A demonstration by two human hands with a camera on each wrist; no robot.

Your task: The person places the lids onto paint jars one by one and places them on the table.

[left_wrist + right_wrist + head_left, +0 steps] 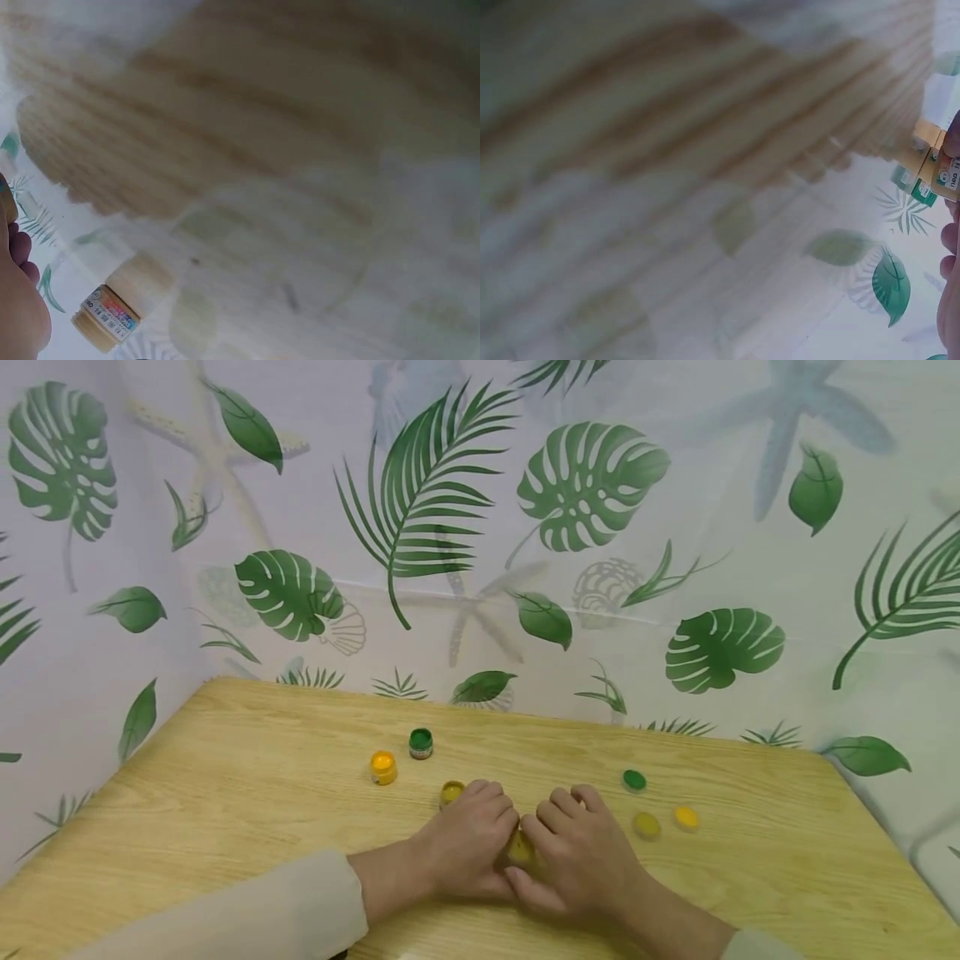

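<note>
A small paint jar (521,847) with a brownish-yellow top sits between my two hands, just above or on the table; I cannot tell which. My left hand (471,843) grips it from the left with curled fingers. From the right, my right hand (581,852) holds it too, fingers bent and thumb along the near side. Much of the jar is hidden by the fingers. Just beyond the left hand is an open jar of olive-yellow paint (452,792), partly covered. In the right wrist view, part of the held jar (948,178) shows its label.
Uncapped jars of green paint (421,744) and orange-yellow paint (383,769) stand farther back on the left. Right of the hands lie a green lid (633,780), an olive lid (647,826) and a yellow lid (686,818). A leaf-printed cloth (465,527) hangs behind the wooden table (262,793).
</note>
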